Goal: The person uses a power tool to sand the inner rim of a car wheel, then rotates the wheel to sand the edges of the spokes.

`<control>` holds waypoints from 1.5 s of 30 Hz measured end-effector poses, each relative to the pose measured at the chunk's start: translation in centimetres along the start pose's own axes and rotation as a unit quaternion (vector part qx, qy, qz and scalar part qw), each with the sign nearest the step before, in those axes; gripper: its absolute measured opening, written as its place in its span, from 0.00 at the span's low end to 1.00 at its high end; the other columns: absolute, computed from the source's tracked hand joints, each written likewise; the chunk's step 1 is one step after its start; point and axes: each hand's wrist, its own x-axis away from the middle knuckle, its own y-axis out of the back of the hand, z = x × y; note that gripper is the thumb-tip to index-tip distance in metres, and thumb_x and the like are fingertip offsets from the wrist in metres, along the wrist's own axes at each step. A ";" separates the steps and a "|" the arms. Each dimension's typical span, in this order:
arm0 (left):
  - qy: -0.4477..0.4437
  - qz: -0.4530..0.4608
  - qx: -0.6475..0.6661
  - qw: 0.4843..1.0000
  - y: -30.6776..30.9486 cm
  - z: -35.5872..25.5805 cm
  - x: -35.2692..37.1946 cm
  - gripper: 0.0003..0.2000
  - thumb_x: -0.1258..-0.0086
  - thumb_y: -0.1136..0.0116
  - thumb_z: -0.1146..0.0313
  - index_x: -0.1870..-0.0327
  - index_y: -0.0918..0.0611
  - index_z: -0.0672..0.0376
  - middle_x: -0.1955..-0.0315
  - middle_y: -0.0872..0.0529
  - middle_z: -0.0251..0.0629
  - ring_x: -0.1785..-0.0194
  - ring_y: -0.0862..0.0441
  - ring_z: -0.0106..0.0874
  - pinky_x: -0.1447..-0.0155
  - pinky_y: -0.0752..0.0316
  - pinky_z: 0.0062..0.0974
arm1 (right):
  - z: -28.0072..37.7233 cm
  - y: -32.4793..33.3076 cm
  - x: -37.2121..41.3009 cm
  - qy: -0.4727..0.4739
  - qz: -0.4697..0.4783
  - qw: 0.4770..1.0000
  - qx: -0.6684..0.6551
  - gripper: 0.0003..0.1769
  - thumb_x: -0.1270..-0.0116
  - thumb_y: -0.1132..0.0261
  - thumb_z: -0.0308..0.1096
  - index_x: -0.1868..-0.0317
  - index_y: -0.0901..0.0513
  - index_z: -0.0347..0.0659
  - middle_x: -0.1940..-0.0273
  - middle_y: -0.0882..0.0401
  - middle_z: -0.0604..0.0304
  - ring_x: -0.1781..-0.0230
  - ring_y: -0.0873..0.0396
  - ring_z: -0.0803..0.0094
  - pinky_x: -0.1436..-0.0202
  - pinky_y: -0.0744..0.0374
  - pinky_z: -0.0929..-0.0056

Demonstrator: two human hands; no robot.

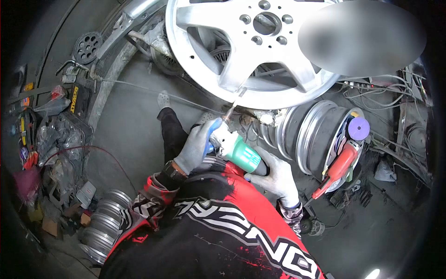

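Observation:
A green and silver power grinder (243, 154) is in both my gloved hands, held in front of my body. My left hand (194, 146) wraps its metal head, and my right hand (277, 176) grips the dark rear end. From the head a thin shaft (228, 113) points up, and its narrow tip overlaps the lower edge of a silver alloy wheel (241, 51), near the foot of a spoke. The wheel stands raised, its spoked face towards me. Part of its right side lies behind a blurred patch.
Several wheel rims (304, 135) lie in a row at right, with a red power tool (338, 168) and a purple disc (358, 129) on the end one. Stacked rims (104, 223) stand at lower left. Bags and tools clutter the left; a thin red hose (109, 151) crosses the floor.

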 end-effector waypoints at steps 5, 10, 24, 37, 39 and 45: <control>-0.064 0.024 -0.083 0.994 2.3 3.7 -1.5 0.18 0.10 0.51 0.56 0.45 0.15 0.62 0.59 0.12 0.31 0.56 0.15 0.20 0.48 0.21 0.24 | 0.4 -0.7 1.1 -0.017 -0.023 0.999 0.026 0.45 0.45 0.17 0.55 0.28 0.19 0.50 0.51 0.10 0.46 0.52 0.09 0.48 0.49 0.13 0.54; -0.038 0.066 0.005 0.997 2.4 1.4 0.0 0.17 0.13 0.51 0.69 0.31 0.22 0.66 0.46 0.12 0.46 0.47 0.14 0.31 0.38 0.21 0.29 | 0.6 -1.8 0.9 -0.012 -0.022 0.999 0.025 0.44 0.45 0.18 0.55 0.29 0.19 0.50 0.57 0.11 0.47 0.58 0.10 0.47 0.54 0.14 0.53; 0.054 0.039 -0.007 0.998 3.4 -3.2 1.0 0.17 0.12 0.50 0.58 0.38 0.17 0.62 0.52 0.09 0.41 0.47 0.10 0.35 0.43 0.16 0.35 | 0.2 -6.2 0.4 0.024 -0.106 0.994 -0.030 0.44 0.45 0.19 0.53 0.28 0.20 0.48 0.57 0.12 0.48 0.58 0.11 0.48 0.53 0.14 0.53; -0.162 0.099 -0.162 0.968 3.8 0.0 1.0 0.15 0.18 0.41 0.73 0.34 0.21 0.65 0.47 0.10 0.46 0.51 0.10 0.34 0.47 0.16 0.31 | 0.3 -5.9 1.9 -0.002 -0.101 0.995 0.015 0.45 0.47 0.18 0.49 0.28 0.20 0.47 0.59 0.13 0.50 0.60 0.12 0.50 0.55 0.16 0.53; -0.164 0.091 -0.146 0.971 4.4 -0.2 1.2 0.14 0.18 0.41 0.73 0.36 0.20 0.64 0.49 0.09 0.45 0.51 0.10 0.33 0.48 0.16 0.30 | 0.5 -6.0 1.5 0.000 -0.095 0.995 0.008 0.45 0.47 0.17 0.49 0.28 0.20 0.47 0.60 0.14 0.50 0.60 0.12 0.50 0.55 0.16 0.53; -0.305 0.070 -0.410 0.857 5.8 -0.9 1.7 0.24 0.28 0.34 0.83 0.32 0.23 0.62 0.44 0.14 0.52 0.42 0.12 0.47 0.35 0.19 0.39 | 0.1 -7.2 1.1 0.023 -0.093 0.995 -0.014 0.46 0.47 0.17 0.49 0.27 0.21 0.48 0.59 0.13 0.51 0.59 0.12 0.50 0.55 0.16 0.52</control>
